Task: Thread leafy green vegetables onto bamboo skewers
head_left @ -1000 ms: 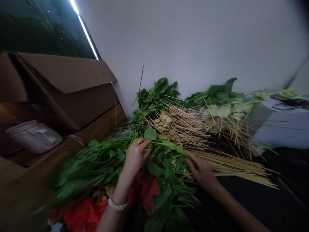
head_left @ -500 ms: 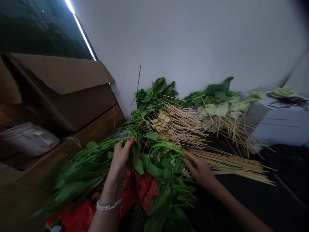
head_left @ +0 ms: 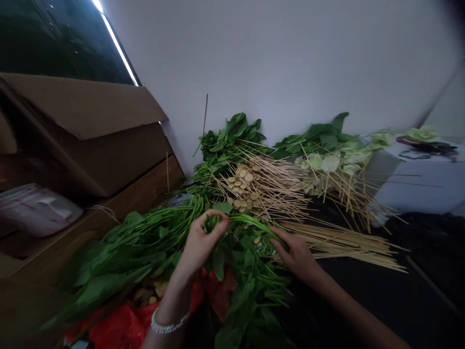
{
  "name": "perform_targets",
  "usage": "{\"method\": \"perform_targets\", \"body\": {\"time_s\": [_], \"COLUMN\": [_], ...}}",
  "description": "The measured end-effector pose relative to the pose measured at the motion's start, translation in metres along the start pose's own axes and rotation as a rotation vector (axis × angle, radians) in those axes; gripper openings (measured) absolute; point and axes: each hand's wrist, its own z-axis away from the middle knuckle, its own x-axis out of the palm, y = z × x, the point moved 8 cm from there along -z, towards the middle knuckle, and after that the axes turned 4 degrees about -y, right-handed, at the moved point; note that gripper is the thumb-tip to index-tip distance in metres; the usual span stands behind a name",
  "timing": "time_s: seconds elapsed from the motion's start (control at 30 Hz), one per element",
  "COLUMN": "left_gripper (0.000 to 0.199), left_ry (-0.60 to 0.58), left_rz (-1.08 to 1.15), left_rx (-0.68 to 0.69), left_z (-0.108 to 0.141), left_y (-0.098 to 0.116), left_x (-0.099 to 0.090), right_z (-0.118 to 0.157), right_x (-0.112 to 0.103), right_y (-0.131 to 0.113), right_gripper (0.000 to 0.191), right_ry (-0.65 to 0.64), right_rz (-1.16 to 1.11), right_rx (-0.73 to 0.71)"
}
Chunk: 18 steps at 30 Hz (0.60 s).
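Because the leaf pile [head_left: 123, 249] runs in close to the left hand [head_left: 198, 242], stray leaves could get caught up in the grip. Similar risk from the lower greens [head_left: 250, 291], right below the hands: hanging leaves might tangle there. Sticks [head_left: 348, 247] fan out just beside the right hand [head_left: 298, 254]; a careless sideways swing could scatter them or prick the skin. Slices [head_left: 243, 184] lie beyond the stems [head_left: 250, 219], so a forward push might shift them. Stems themselves: stretched between the two hands above the lower greens, slightly arched. Too hard a pull could snap or bruise them; too loose a pinch could let some slip.

Pose: both forearms [head_left: 341, 293] reach in from the bottom edge, left one steeper, right one slanting in from lower right. Left fingers curled, thumb nearly meeting them, gripping stems. Right fingers closed on the stems farther right, thumb on the near side.
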Motion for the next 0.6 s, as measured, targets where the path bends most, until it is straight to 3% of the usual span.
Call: {"method": "perform_targets", "body": {"time_s": [0.17,0.3,0.43,0.53,0.6], "left_gripper": [0.025,0.027,0.022,0.017,0.011], "left_ry": [-0.098,-0.079,-0.065,-0.036,0.042], "left_rz": [-0.529,-0.717,-0.798,-0.749,-0.634], "left_rx": [0.41,0.583,0.632,0.565,0.478], "left_z": [0.007,0.011,0.013,0.009,0.003], "left_y": [0.016,0.01,0.008,0.005,0.003], "left_x": [0.054,0.07,0.075,0.076,0.066], "right_z": [0.0,0.0,0.0,0.001,0.001], "right_x": [0.0,0.002,0.006,0.008,0.01], "right_y": [-0.008,-0.008,-0.008,-0.012,-0.013], "right_gripper": [0.036,0.036,0.036,0.036,0.036], "right_ry": [-0.019,-0.054,-0.069,-0.074,-0.084], "right_rz": [-0.004,-0.014,-0.03,-0.018,0.003], "right_rx": [-0.034,-0.011,-0.004,-0.033,-0.043]}}
